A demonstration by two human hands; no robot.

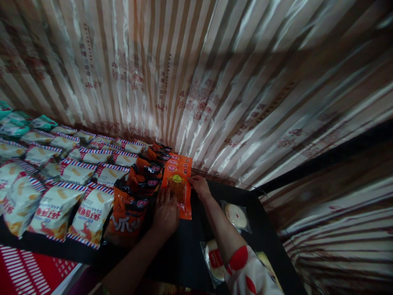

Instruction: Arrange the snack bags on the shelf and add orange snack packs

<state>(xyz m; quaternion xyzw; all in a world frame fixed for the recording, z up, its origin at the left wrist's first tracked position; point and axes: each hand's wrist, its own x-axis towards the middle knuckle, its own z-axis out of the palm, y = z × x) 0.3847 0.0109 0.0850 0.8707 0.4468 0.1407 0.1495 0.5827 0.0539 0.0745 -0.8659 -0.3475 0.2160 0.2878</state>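
Observation:
A flat orange snack packet (177,172) with a see-through window showing brown strips lies at the back of the black table. The fingers of my left hand (166,211) are stretched out flat over its lower left part. At its right edge, my right hand (200,186) is closed in a pinch on the packet's side; the fingertips are partly hidden. Immediately left of the packet stands a row of orange and black snack bags (127,211), close beside my left hand.
White snack bags (90,211) with striped edges fill rows on the left, with green bags (14,125) beyond them. Round wrapped flat cakes (236,215) lie on the black table (187,246) at right. A striped printed curtain (172,73) hangs behind; a dark bar (325,157) crosses at right.

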